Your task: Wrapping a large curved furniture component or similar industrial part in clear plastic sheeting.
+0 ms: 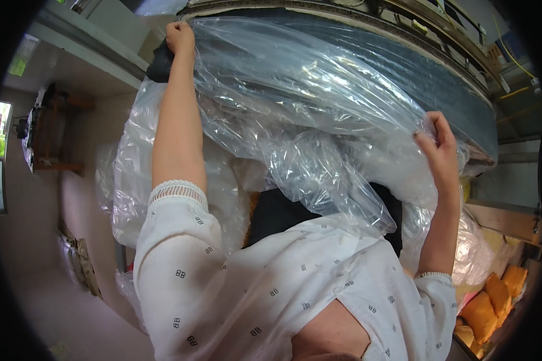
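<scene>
One clear plastic sheet (307,66) drapes over the dark work surface (477,133), the left hand (180,37) clamped on its far-left end, the right hand (439,141) pinching its right side, probably spread wide to draw the folds taut.

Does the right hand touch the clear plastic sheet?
Touching. The head view shows the right hand pinching the clear plastic sheet, whose folds gather into its grip.

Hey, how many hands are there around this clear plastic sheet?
2: the left hand, a fist at the upper-left end of the clear plastic sheet, and the right hand at its right. No others show.
</scene>
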